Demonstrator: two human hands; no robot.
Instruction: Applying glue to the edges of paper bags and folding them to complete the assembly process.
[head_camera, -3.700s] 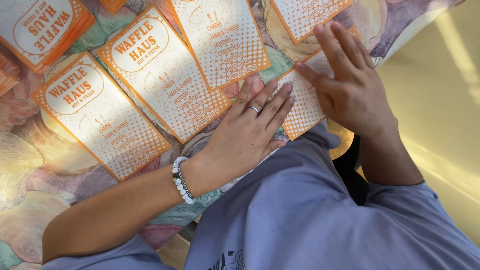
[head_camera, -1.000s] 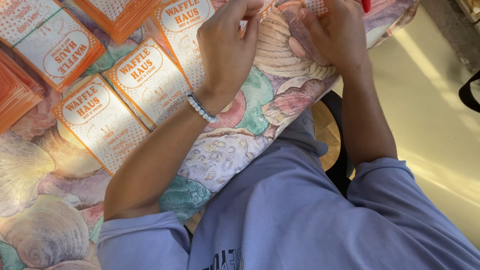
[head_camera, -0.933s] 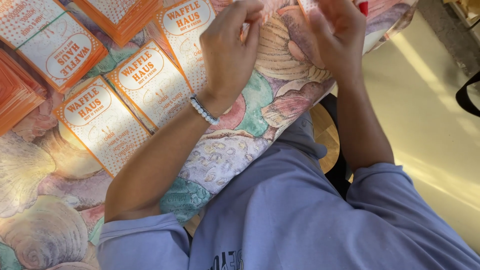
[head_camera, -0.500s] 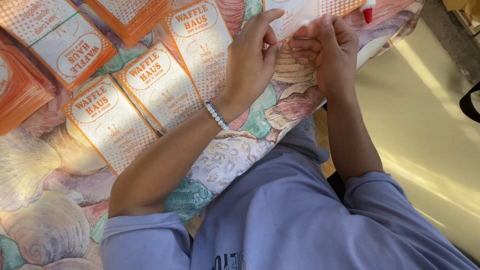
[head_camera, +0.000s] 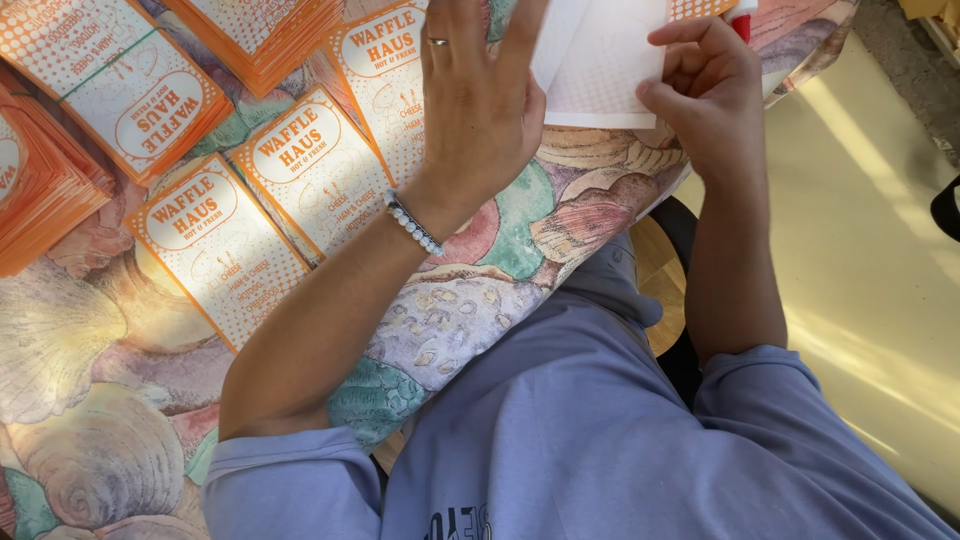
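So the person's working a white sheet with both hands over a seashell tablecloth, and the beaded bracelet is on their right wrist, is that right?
Not quite: the head view shows the beaded bracelet on the left wrist, not the right. The rest holds: left hand and right hand are both at the white sheet, over the seashell tablecloth.

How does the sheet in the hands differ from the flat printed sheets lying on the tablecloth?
The sheet in the hands is lifted and folded, showing a mostly white face; the flat printed sheets lie face up, orange-bordered. The right hand grips the first while the left hand presses it; the others lie untouched. Both share an orange dotted print.
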